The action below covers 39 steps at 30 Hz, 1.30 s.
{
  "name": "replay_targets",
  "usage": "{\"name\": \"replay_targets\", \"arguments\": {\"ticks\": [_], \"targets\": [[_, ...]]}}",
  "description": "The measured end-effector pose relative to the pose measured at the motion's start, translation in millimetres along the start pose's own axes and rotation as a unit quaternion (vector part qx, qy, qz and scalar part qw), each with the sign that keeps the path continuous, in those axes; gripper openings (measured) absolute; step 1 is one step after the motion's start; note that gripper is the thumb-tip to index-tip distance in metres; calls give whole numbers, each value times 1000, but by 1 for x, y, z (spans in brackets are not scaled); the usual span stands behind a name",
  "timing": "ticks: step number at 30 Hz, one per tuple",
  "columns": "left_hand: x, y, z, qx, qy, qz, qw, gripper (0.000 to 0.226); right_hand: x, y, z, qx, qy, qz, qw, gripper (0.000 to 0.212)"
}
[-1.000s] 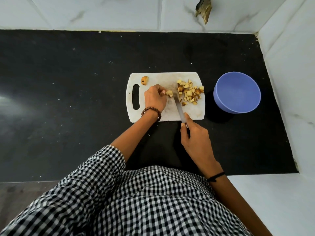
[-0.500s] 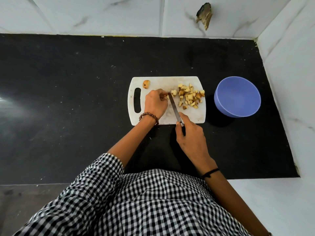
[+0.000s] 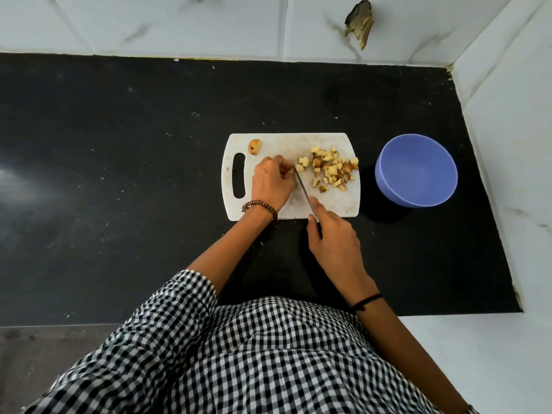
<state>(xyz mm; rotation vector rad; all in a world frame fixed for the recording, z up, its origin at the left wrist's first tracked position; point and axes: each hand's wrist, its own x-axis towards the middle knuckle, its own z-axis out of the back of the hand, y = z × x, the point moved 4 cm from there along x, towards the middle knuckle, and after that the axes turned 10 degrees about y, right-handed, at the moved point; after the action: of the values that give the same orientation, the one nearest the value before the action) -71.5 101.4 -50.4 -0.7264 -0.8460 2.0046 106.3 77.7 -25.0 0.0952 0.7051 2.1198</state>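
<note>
A white cutting board (image 3: 334,204) lies on the black counter. A pile of diced yellow-brown fruit pieces (image 3: 328,168) sits on its right half, and one larger chunk (image 3: 254,146) lies near the handle slot. My left hand (image 3: 270,183) rests curled on the board, its fingertips pinching something small that I cannot make out. My right hand (image 3: 334,243) grips the handle of a knife (image 3: 302,186), forefinger along its spine. The blade runs up to my left fingertips.
A blue bowl (image 3: 416,170) stands on the black counter (image 3: 119,189) just right of the board. White tiled walls close the back and the right side. A damaged patch (image 3: 360,22) shows on the back wall.
The knife blade has swung left, away from the diced pile to my left fingertips. One cut piece now lies with the pile's left edge. The view shifted slightly.
</note>
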Motion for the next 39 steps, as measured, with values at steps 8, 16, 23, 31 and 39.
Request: {"name": "replay_targets", "arguments": {"ticks": [8, 16, 23, 31, 39], "targets": [[-5, -7, 2, -70, 28, -4, 997, 19, -5, -6, 11, 79, -58, 0, 995, 43], [-5, 7, 19, -75, -37, 76, 994, 20, 9, 11, -4, 48, 5, 45, 998, 37], [-9, 13, 34, -18, -51, 52, 997, 18, 8, -14, 10, 45, -33, 3, 998, 28], [0, 24, 57, 60, -117, 45, 990, 28, 21, -9, 9, 88, -29, 5, 996, 27], [34, 24, 56, 119, -32, 36, 992, 36, 48, 13, 6, 106, -9, 33, 994, 23]]}}
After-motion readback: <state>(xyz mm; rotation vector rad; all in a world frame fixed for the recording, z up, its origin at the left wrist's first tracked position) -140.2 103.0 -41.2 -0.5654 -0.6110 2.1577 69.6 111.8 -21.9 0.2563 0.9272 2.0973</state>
